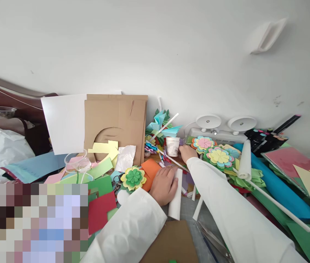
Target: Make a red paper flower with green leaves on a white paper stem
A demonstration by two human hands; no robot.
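My left hand lies palm down with its fingers out, over the edge of an orange paper piece and against a white paper roll. Just right of a white paper cup, my right hand reaches into the clutter with its fingers curled; what they hold, if anything, is hidden. Layered paper flowers lie near both hands: a green and yellow one left of my left hand, and a pink one and a yellow one right of my right hand.
Cardboard sheets lean on the wall behind. Scissors and brown cardboard lie in front. At the right are a blue roll, black markers and a white double-disc device. Coloured paper covers the left.
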